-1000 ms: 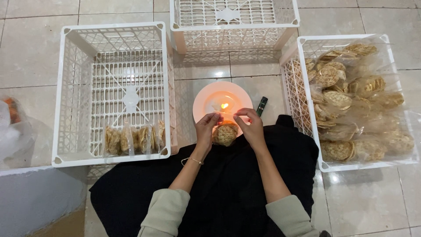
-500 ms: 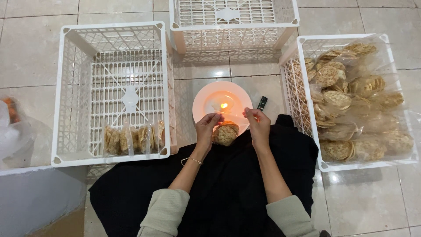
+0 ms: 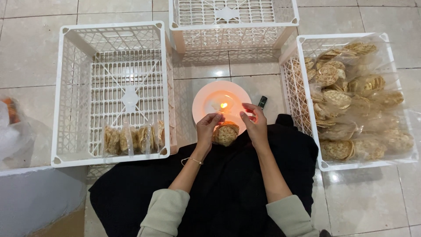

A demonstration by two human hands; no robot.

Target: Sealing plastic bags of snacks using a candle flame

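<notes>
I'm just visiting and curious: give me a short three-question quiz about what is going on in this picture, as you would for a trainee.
1. True or false: the small flame burns on the round plate.
2. Which crate holds the most bagged crackers? A) the left crate B) the far crate C) the right crate
3. What lies between the left hand and the right hand?

Key
1. True.
2. C; the left crate has only a short row of bags along its near side, and the far crate shows none.
3. A bag of round crackers, held up close to the flame.
</notes>
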